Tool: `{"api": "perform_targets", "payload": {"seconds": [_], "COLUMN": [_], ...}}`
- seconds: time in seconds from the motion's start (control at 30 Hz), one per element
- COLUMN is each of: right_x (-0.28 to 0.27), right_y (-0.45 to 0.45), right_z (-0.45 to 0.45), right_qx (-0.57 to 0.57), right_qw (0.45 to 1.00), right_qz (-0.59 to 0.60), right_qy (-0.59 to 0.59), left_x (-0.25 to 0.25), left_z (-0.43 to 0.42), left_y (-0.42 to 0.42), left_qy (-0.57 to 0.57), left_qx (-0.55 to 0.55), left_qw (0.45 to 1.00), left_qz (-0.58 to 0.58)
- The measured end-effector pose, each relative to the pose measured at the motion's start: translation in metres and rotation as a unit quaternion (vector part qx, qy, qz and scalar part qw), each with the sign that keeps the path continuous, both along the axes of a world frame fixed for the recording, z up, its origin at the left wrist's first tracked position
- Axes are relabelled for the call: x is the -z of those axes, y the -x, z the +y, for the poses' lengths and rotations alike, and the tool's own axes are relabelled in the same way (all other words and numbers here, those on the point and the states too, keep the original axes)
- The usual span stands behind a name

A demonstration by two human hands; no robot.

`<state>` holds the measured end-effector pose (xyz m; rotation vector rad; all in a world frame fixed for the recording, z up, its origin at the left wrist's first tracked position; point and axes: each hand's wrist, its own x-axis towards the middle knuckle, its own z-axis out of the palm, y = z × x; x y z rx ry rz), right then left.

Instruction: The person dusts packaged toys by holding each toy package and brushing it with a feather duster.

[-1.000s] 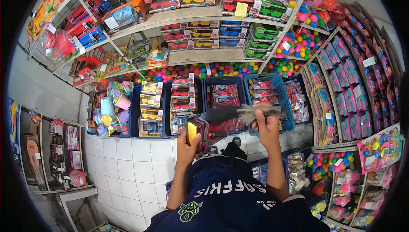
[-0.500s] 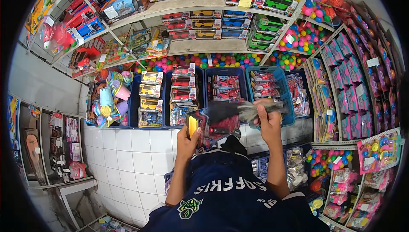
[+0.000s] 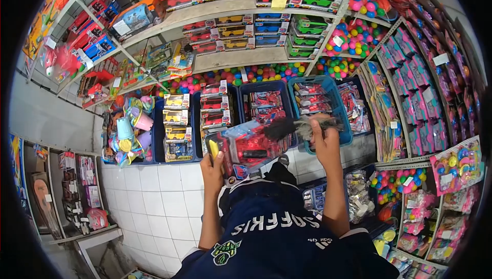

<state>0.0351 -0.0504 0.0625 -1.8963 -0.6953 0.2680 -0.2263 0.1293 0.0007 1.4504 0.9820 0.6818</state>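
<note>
My left hand (image 3: 212,167) is closed on the left edge of a boxed toy (image 3: 250,152) with a clear front, red and black parts inside and a yellow strip. The box is tilted in front of my body. In my right hand (image 3: 326,138) I grip a feather duster (image 3: 280,128) with dark and grey feathers. Its black end is at the box's upper right corner; whether it touches the box I cannot tell. My right fingers wrap around the grey part.
Bins of boxed toy cars (image 3: 214,104), a teal crate (image 3: 323,106) and colourful buckets (image 3: 134,125) line the floor ahead. Behind them rise shelves (image 3: 241,59) of boxed buses and loose plastic balls. Racks of packaged toys (image 3: 417,94) stand at the right. White tiles (image 3: 159,197) cover the floor.
The duster's black end has gone from over the box's top to its right corner, showing more of the front. The box and my left hand have shifted slightly left.
</note>
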Motion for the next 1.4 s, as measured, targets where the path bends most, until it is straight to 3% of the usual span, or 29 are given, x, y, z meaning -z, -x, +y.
{"api": "perform_targets", "payload": {"seconds": [0.07, 0.13, 0.2, 0.3, 0.37, 0.6, 0.7, 0.8, 0.87, 0.9, 1.03, 1.17, 1.23, 1.4], "right_x": [-0.009, -0.004, -0.003, -0.001, 0.001, 0.009, 0.013, 0.008, 0.008, 0.013, 0.014, 0.018, 0.010, 0.018], "right_y": [-0.001, -0.005, -0.005, -0.004, -0.006, -0.008, -0.009, -0.006, -0.006, -0.009, -0.003, 0.000, 0.006, 0.008], "right_z": [-0.002, -0.012, -0.014, -0.017, -0.025, -0.030, -0.031, -0.032, -0.033, -0.028, -0.032, -0.037, -0.034, -0.044], "right_qx": [0.009, 0.012, 0.032, 0.020, 0.032, 0.042, 0.062, 0.051, 0.037, 0.025, 0.037, 0.027, 0.050, 0.037], "right_qw": [0.996, 0.998, 0.999, 0.997, 0.999, 0.996, 0.998, 0.996, 0.998, 0.996, 0.996, 0.999, 0.992, 0.995], "right_qz": [0.054, -0.058, 0.001, 0.030, 0.014, 0.059, -0.021, 0.068, 0.056, -0.081, 0.062, 0.011, 0.084, 0.078], "right_qy": [-0.072, 0.023, 0.031, -0.071, 0.007, -0.044, -0.023, -0.025, -0.008, -0.041, -0.056, -0.024, -0.085, -0.041], "left_x": [0.003, -0.005, -0.002, 0.013, 0.019, 0.022, 0.033, 0.032, 0.037, 0.033, 0.023, 0.027, 0.028, 0.020], "left_z": [0.004, 0.006, 0.009, 0.016, 0.017, 0.013, 0.015, 0.009, 0.009, 0.007, -0.004, -0.007, -0.009, -0.019], "left_y": [-0.003, -0.008, -0.008, -0.004, -0.006, -0.006, -0.003, -0.005, 0.001, 0.000, -0.004, -0.003, -0.005, -0.011], "left_qy": [0.011, 0.010, 0.043, 0.097, 0.121, 0.161, 0.186, 0.189, 0.192, 0.201, 0.199, 0.179, 0.166, 0.163], "left_qx": [-0.022, -0.043, -0.049, -0.072, -0.088, -0.142, -0.138, -0.144, -0.117, -0.129, -0.144, -0.123, -0.124, -0.095], "left_qw": [0.998, 0.996, 0.991, 0.981, 0.974, 0.960, 0.955, 0.950, 0.955, 0.954, 0.953, 0.964, 0.969, 0.975], "left_qz": [-0.050, -0.078, -0.118, -0.150, -0.172, -0.177, -0.185, -0.204, -0.193, -0.183, -0.180, -0.153, -0.134, -0.117]}}
